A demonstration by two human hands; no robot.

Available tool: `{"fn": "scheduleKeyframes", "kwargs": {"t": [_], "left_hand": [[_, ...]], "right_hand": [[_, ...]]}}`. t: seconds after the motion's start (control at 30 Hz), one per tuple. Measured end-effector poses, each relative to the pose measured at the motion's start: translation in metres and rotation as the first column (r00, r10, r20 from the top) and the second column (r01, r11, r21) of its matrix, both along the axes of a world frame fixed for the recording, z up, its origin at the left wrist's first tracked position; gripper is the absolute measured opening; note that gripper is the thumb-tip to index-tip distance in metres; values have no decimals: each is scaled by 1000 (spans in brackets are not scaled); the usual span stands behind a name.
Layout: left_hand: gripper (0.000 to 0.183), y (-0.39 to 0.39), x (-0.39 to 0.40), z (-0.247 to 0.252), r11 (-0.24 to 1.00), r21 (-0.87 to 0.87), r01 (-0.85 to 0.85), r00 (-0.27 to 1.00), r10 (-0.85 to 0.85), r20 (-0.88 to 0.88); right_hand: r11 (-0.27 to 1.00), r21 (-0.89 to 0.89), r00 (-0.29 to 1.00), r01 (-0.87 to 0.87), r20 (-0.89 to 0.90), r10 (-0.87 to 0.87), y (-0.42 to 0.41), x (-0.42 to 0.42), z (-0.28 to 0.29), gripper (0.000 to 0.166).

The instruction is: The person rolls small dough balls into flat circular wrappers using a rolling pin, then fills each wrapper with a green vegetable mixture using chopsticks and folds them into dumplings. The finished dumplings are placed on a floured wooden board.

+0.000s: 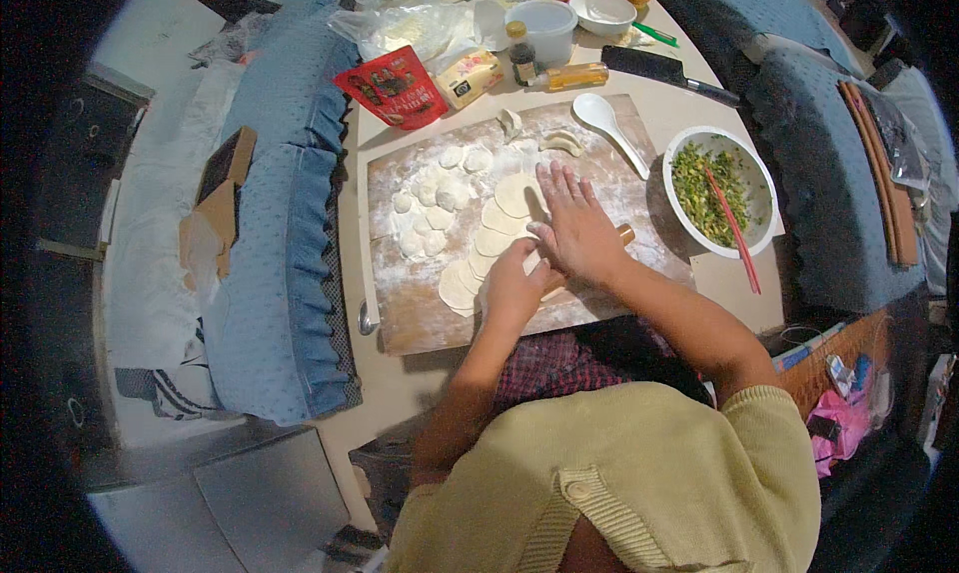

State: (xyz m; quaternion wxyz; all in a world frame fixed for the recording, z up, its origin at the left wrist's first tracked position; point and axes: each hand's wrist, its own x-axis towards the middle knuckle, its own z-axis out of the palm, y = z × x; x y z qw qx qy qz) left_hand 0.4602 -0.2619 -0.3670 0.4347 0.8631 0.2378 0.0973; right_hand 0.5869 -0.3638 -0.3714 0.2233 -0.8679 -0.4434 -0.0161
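Observation:
On a floured wooden board (419, 326), my right hand (581, 232) lies flat with fingers extended, its palm over a wooden rolling pin (626, 233). The pin's end sticks out to the right from under the palm. Close beside it, my left hand (515, 282) has thumb and forefinger bent near the pin's other end; whether dough is between them is hidden. Overlapping rolled dough wrappers (491, 242) run in a row just left of my hands. Further left are several small floured dough pieces (434, 192). Two folded dumplings (560, 143) rest near the board's far edge.
Right of the board stands a white bowl of chopped green filling (708, 191) with red chopsticks (734, 224). A white spoon (607, 131) lies on the board. Behind are a black cleaver (644, 65), bottles (575, 76), a red pouch (397, 90) and a plastic tub (541, 30).

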Motion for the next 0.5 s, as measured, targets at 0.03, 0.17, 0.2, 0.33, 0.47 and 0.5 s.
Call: {"fn": "scheduleKeyframes", "kwargs": {"t": [0.03,0.17,0.2,0.33,0.47,0.5], "left_hand": [[22,4,3,7,998,0,60,993,-60,-101],[21,2,-8,12,981,139,132,991,-130,-24],[20,3,-3,18,986,119,114,993,-110,-35],[16,16,27,23,994,97,42,999,-42,-6],[18,58,79,5,1000,18,-8,985,5,175],[19,68,86,7,999,40,-13,982,5,187]], "right_hand": [[1000,10,1000,1,-10,-1,0,3,-1,81],[990,43,988,-132,-78,135,-41,-20,4,84],[986,-25,985,-166,-60,164,-56,-28,7,86],[971,-97,975,-217,-64,212,-81,-40,19,86],[980,-75,982,-184,-55,180,-79,-31,22,86],[981,-71,984,-179,-33,177,-78,-31,20,87]]}}
